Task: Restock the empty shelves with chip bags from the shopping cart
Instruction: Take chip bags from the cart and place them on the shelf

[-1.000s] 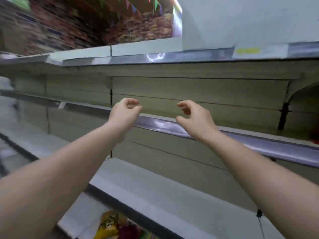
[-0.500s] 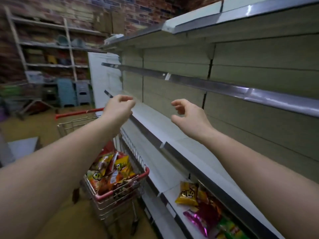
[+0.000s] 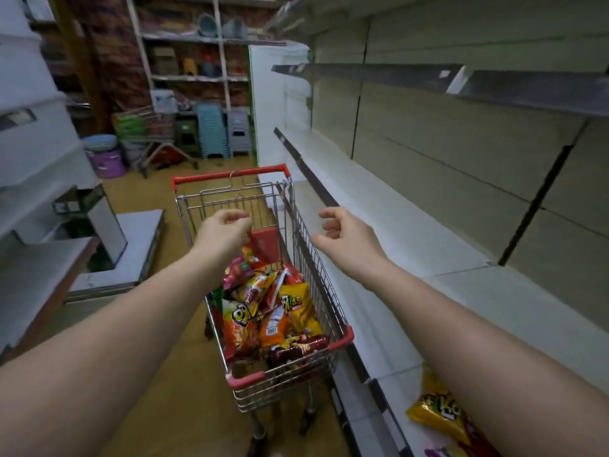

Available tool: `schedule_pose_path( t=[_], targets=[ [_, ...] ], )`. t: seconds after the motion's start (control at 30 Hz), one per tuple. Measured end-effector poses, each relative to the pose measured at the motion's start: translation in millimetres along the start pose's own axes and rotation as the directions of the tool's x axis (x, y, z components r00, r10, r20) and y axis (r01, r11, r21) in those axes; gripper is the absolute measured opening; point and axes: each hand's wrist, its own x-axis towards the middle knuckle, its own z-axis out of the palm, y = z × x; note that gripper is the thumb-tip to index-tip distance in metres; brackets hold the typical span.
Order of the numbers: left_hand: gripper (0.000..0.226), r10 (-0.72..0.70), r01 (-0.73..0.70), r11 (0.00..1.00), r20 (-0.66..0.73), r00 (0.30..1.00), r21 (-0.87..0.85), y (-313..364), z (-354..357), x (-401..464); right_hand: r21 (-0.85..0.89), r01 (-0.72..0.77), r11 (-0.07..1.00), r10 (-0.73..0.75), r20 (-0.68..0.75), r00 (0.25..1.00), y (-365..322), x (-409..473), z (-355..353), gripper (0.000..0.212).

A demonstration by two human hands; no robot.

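1. Head view: chip bags (image 3: 273, 311) fill the shopping cart (image 3: 290, 361) at centre; its near wheels are dim and its far end is partly hidden behind the left hand (image 3: 224, 235).
2. A yellow bag (image 3: 438, 410) on the lowest shelf at near right is cut off by the right forearm.
3. Both hands hover over the cart, fingers (image 3: 329, 214) loosely curled and holding nothing; the right hand (image 3: 346, 239) is beside the shelves (image 3: 412, 225).
4. Bare pale shelves run along the right; yellowish floor (image 3: 158, 196), stacked stools (image 3: 212, 130) and cluttered racks lie far, blurred.

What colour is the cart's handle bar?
Red, on the shopping cart's handle at its far end; clearest in the head view.
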Motion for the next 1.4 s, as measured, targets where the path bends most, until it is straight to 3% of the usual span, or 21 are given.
schedule_pose_path(
  t=[0.33, 0.63, 0.93, 1.2, 1.4],
  targets=[
    [0.024, -0.289, 0.28, 0.956, -0.1, 0.952, -0.09, -83, -12, 91, 0.063, -0.128, 0.99, 0.11, 0.232, 0.967, 40, 122, 103, 0.049],
    [0.038, -0.452, 0.446, 0.885, -0.012, 0.892, -0.136, -149, -33, 244, 0.035, -0.292, 0.956, 0.27, 0.288, 0.919, 54, 242, 218, 0.049],
    [0.051, -0.626, 0.631, 0.775, 0.111, 0.772, -0.019, -227, -13, 341, -0.049, -0.491, 0.87, 0.479, 0.328, 0.815, 97, 312, 285, 0.049],
    [0.056, -0.713, 0.71, 0.701, -0.028, 0.701, -0.073, -266, 14, 366, -0.059, -0.529, 0.847, 0.502, 0.416, 0.758, 142, 343, 324, 0.042],
    [0.062, -0.71, 0.705, 0.704, -0.111, 0.696, -0.084, -281, 21, 370, -0.054, -0.49, 0.87, 0.452, 0.482, 0.751, 165, 363, 345, 0.043]
  ],
)
